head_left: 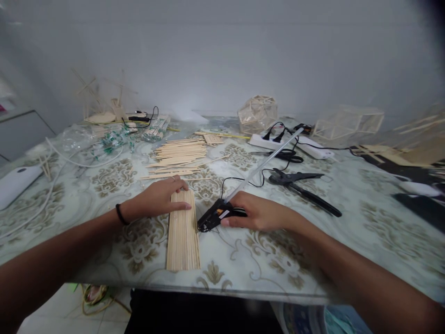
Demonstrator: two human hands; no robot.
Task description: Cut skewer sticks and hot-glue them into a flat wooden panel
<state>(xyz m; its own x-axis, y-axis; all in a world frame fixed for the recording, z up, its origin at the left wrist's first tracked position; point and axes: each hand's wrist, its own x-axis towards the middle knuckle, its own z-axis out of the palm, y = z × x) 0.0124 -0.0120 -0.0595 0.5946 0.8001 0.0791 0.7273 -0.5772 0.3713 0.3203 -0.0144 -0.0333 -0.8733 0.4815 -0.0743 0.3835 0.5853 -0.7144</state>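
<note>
A flat panel of thin wooden sticks (pixel 183 241), laid side by side, lies lengthwise on the table before me. My left hand (pixel 167 197) grips its far end, thumb across the top and fingers at the far edge. In my right hand (pixel 259 211) is a black hot glue gun (pixel 216 215), its nozzle close to the panel's right edge. Whether the nozzle touches the sticks I cannot tell. A long translucent glue stick (pixel 266 162) juts up from the back of the gun. Beyond my left hand lies a pile of loose wooden sticks (pixel 182 152).
To the right lie black-handled pruning shears (pixel 302 185) and black scissors (pixel 287 155). A white power strip (pixel 266 141) with plugs and cords sits behind. Stick-built frames (pixel 257 113) stand along the wall. Green-marked plastic wrappers (pixel 116 141) lie at left on the patterned tablecloth (pixel 142 248).
</note>
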